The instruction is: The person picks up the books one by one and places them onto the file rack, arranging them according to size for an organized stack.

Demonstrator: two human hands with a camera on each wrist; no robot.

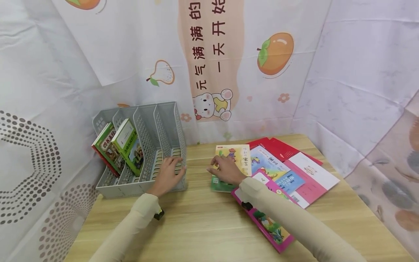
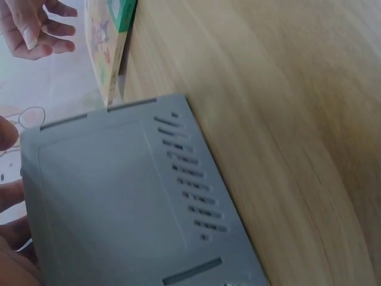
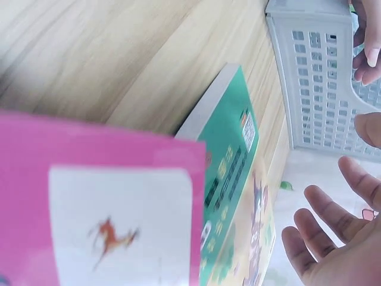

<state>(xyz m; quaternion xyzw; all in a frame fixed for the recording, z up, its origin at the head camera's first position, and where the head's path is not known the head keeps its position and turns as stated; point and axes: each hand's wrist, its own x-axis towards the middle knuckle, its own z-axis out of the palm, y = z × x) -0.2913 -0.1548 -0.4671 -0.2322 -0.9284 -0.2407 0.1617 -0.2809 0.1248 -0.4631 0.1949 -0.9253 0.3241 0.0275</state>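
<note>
My left hand (image 1: 167,175) is over the front right part of a grey file rack (image 1: 131,189), its fingers loosely bent and empty. In the left wrist view its fingers show beside the rack's grey wall (image 2: 107,196). My right hand (image 1: 227,170) hovers above a yellow and green book (image 1: 241,154), holding nothing. The right wrist view shows its fingers (image 3: 321,208) spread apart, with the book's green part (image 3: 232,143) below. A pink-edged book (image 1: 275,233) lies partly under my right forearm.
Two books, one with a red edge (image 1: 109,149) and a green one (image 1: 131,149), lean in the rack's left compartments. To the right lie a blue book (image 1: 271,163), red books (image 1: 278,147) and a pink and white book (image 1: 311,182), overlapping on the wooden table (image 1: 196,225).
</note>
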